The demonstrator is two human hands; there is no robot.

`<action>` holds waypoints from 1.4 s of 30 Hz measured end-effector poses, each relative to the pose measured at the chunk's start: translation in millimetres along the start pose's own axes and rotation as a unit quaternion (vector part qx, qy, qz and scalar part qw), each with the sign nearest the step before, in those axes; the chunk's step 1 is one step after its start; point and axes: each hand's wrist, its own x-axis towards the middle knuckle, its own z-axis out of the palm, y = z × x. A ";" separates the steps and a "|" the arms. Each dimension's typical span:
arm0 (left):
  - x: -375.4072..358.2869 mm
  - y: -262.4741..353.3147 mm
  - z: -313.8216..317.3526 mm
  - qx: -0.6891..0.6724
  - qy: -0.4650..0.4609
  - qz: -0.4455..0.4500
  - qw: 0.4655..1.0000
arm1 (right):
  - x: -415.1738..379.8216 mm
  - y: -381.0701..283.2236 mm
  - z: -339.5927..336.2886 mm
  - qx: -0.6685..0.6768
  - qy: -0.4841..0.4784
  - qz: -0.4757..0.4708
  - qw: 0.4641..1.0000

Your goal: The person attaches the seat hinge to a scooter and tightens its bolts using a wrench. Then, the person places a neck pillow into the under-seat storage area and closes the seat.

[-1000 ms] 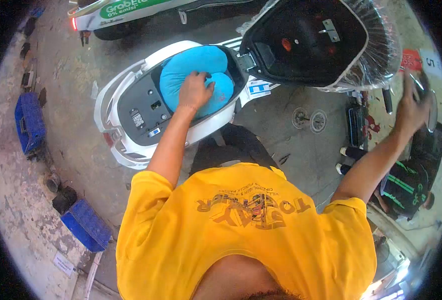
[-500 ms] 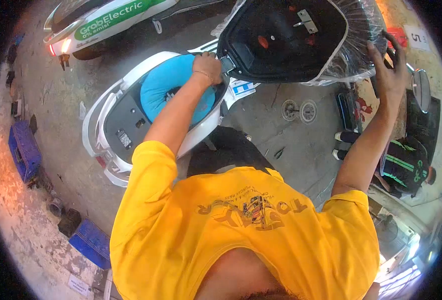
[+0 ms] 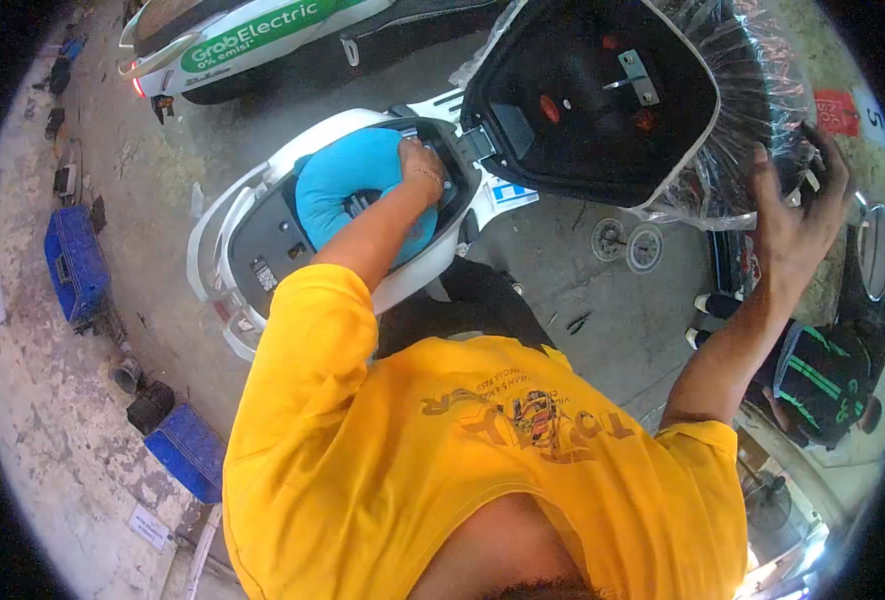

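A blue U-shaped neck pillow (image 3: 348, 170) lies in the open under-seat compartment of a white scooter (image 3: 388, 285). My left hand (image 3: 421, 170) is closed over the pillow's right end, its fingertips hidden down inside the compartment. Hinged up to the right, the scooter seat (image 3: 593, 110) shows its black underside with a metal latch plate. Clear plastic wrap (image 3: 733, 150) covers its outer side. My right hand (image 3: 803, 205) is around the wrapped outer end of the seat, thumb on the near side and fingers spread over the far side.
Another scooter (image 3: 263, 45) with a green "GrabElectric" panel stands beyond. Blue boxes (image 3: 78, 262) line the left wall. Two round parts (image 3: 643, 248) and a small dark tool (image 3: 580, 322) lie on the floor. A person (image 3: 813, 375) in dark clothing is at the right.
The whole view has shifted, moving the scene down and right. My left hand reaches lower at the pillow's end. My right hand and the seat's outer end have come slightly lower.
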 end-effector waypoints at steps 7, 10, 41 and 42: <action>10.4 1.6 -9.1 -0.001 -0.002 0.038 0.999 | -8.0 -45.6 -14.8 -0.037 0.013 -0.084 0.996; 0.9 -4.4 -14.6 -0.070 0.090 0.013 0.993 | -16.1 -78.8 -22.4 -0.075 0.006 -0.121 0.990; -244.5 -116.2 97.8 -0.629 0.331 -0.163 0.684 | -119.0 -273.1 14.2 0.079 -0.034 -0.228 0.970; -236.9 -114.3 116.9 -0.609 0.309 -0.191 0.705 | -114.4 -276.5 10.4 0.022 -0.010 -0.237 0.971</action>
